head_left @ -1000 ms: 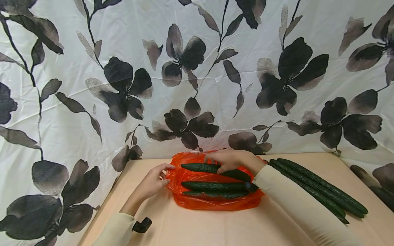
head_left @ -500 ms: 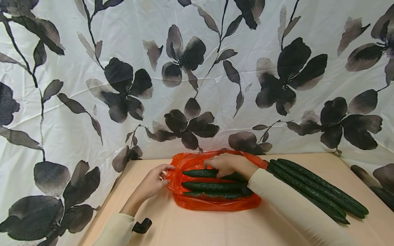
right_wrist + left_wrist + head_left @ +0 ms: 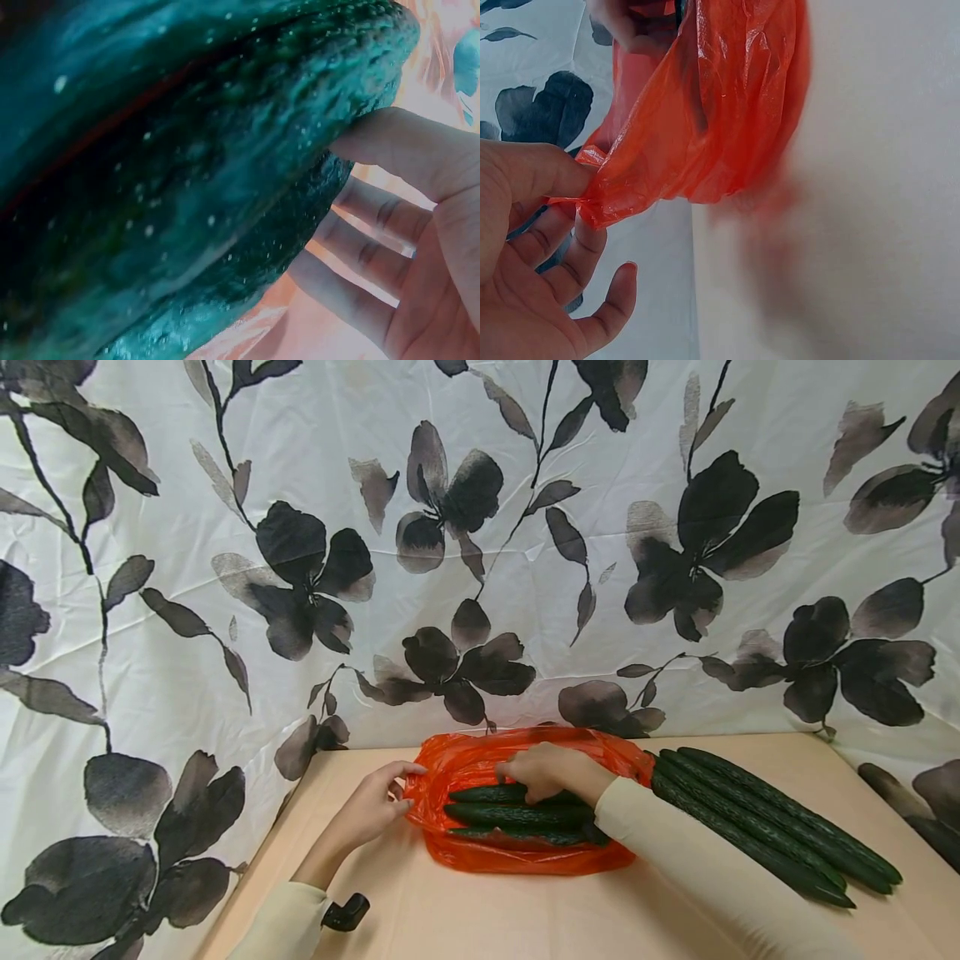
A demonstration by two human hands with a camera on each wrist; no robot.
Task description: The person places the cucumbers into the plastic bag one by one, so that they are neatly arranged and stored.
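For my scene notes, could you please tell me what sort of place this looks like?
Probably a staged tabletop set rather than a real kitchen or shop: a floral sheet hangs as a backdrop behind a plain beige table, which carries only an orange bag of cucumbers and loose ones beside it.

Beige table [image 3: 525, 918] — orange bag [image 3: 517, 858] on it, loose cucumbers [image 3: 765, 831] beside

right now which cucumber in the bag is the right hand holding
The rear cucumber, farthest from the person in the bag; the right hand grips it, while the two nearer ones lie untouched.
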